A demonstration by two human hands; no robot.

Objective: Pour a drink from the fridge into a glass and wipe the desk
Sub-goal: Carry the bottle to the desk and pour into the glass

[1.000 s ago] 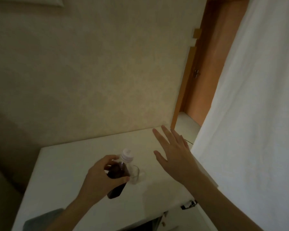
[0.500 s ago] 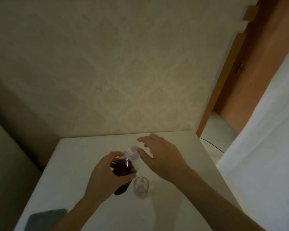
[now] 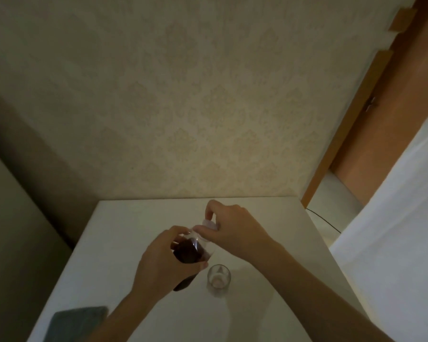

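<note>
- Bottle up off the desk, tilted, just above and left of the glass.
- Left hand wrapped round the dark middle of the bottle, fingers curled tight on it.
- Right hand on top, fingers pinching the white cap.
- Cap looks still on, though hard to tell in this dim light.
- Bottle mostly full of dark drink, so probably a bit heavy; likely thin plastic that squashes if squeezed hard.
- Best held round the wide middle, not the neck, and kept firm while the cap twists.
- May be cold and wet from the fridge, so maybe slippery.
- Glass small, clear, standing up, with no drink in it; breaks easily and tips easily if bumped.
- Best to pour slowly, close over the rim.
- Grey cloth flat at the near left corner, soft, easy to grab for wiping.
</note>
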